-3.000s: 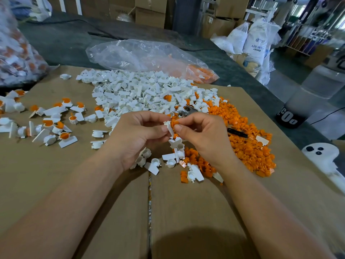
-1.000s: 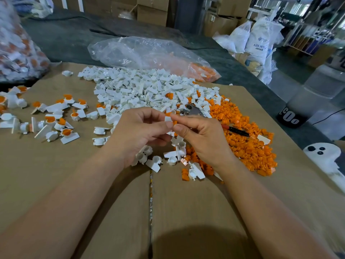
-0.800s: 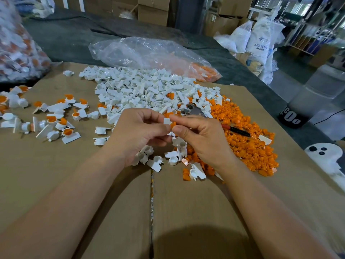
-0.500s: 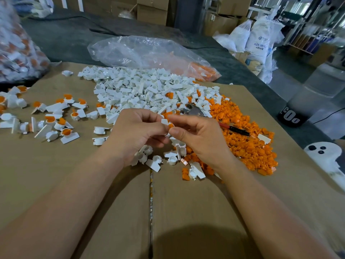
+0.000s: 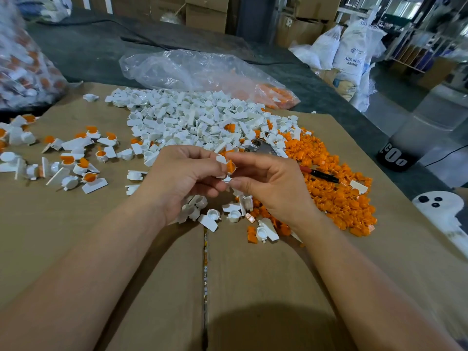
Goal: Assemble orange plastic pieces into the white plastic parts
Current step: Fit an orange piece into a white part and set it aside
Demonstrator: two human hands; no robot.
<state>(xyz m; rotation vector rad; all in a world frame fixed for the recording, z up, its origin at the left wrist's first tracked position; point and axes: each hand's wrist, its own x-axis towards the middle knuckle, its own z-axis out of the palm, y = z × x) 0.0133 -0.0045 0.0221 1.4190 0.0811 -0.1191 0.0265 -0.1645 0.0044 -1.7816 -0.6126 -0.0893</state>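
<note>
Both hands meet above the middle of the cardboard sheet (image 5: 152, 274). The left hand (image 5: 182, 178) has its fingers curled, thumb and fingertips clamped on a small white plastic part (image 5: 221, 159). The right hand (image 5: 268, 183) pinches the same spot from the other side, forefinger above and thumb below, with an orange plastic piece (image 5: 231, 166) against the white part. The fingers cover most of both, so whether the orange piece is fully seated cannot be told.

Behind the hands lies a heap of white parts (image 5: 192, 120), which runs on its right into a heap of orange pieces (image 5: 336, 193). A hand tool (image 5: 260, 148) lies half buried where the heaps join. Only its metal head and a red and black handle end (image 5: 319, 174) show, and its kind is hard to make out. A few loose white parts (image 5: 212, 216) lie just under the wrists.

To the left, well apart from the heaps, finished white parts with orange inserts (image 5: 76, 160) are scattered. A crumpled clear plastic bag (image 5: 202, 72) lies beyond the heaps, with orange pieces dimly visible in its right end. Another filled bag (image 5: 17, 67) is cut off by the left edge.
</note>
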